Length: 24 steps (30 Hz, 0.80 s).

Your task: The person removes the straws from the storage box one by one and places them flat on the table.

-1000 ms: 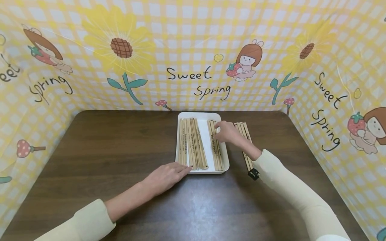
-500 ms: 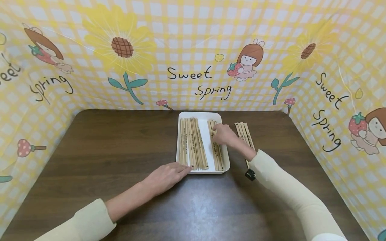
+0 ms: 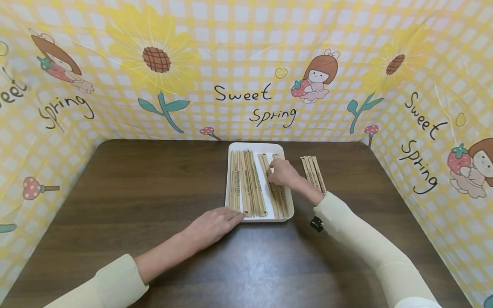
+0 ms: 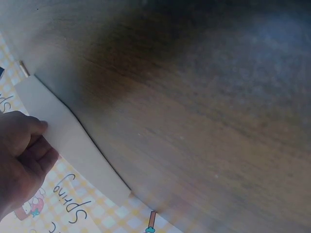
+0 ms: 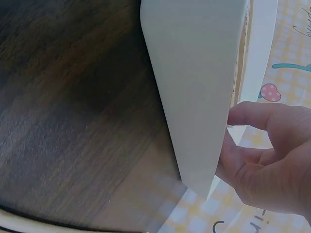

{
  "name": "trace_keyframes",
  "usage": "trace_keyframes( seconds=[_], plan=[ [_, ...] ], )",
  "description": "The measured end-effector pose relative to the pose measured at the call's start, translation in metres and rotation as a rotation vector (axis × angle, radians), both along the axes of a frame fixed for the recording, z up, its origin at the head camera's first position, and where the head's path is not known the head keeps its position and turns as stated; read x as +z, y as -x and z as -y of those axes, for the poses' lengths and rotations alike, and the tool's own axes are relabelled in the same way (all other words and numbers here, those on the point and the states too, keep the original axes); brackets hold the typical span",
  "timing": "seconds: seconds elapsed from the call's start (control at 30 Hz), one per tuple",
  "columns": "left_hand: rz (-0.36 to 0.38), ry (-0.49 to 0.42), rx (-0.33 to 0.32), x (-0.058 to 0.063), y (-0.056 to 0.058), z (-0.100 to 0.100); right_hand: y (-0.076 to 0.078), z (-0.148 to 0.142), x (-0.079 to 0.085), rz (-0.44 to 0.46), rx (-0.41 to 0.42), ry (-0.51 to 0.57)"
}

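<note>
A white tray (image 3: pixel 286 188) holds several slim paper-wrapped chopsticks (image 3: pixel 246 184) with dark print, in a left group and a smaller right group (image 3: pixel 278 201). My left hand (image 3: pixel 213 224) holds the tray's near left corner. In the left wrist view, its thumb and bent fingers lie at the tray wall (image 4: pixel 73 141). Over the right group, my right hand (image 3: pixel 284 173) pinches a pack of wrapped chopsticks (image 3: pixel 263 161), whose upper end stands apart from its neighbour. The right wrist view shows bent fingers reaching past the tray's side wall (image 5: pixel 194 87), which partly hides the packs.
More wrapped chopsticks (image 3: pixel 313 171) lie on the brown table (image 3: pixel 161 184) right of the tray, partly under the right forearm. A small black clip (image 3: pixel 317 223) is near their lower end, beside the sleeve. A yellow checked cloth (image 3: pixel 246 55) surrounds the table's back and sides.
The right hand moves slightly left and down, and the pack's upper end shifts left, opening a gap in the right group. The left hand stays at the tray corner.
</note>
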<state>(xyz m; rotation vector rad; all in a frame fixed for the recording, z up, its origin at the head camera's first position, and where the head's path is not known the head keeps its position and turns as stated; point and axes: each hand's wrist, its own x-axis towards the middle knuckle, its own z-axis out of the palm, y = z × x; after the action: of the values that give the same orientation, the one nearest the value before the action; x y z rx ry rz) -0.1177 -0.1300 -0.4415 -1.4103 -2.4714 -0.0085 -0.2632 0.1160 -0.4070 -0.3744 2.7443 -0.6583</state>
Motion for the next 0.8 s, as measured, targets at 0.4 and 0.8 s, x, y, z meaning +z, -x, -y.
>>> trace_keyframes(
  seconds=[0.4, 0.8],
  plan=[
    [0.012, -0.004, 0.002, 0.0, 0.0, -0.001, -0.002, 0.008, -0.004, -0.065, 0.013, -0.07],
    [0.003, 0.013, 0.009, 0.002, -0.001, 0.0, 0.0, 0.011, -0.007, -0.055, 0.036, -0.116]
  ],
)
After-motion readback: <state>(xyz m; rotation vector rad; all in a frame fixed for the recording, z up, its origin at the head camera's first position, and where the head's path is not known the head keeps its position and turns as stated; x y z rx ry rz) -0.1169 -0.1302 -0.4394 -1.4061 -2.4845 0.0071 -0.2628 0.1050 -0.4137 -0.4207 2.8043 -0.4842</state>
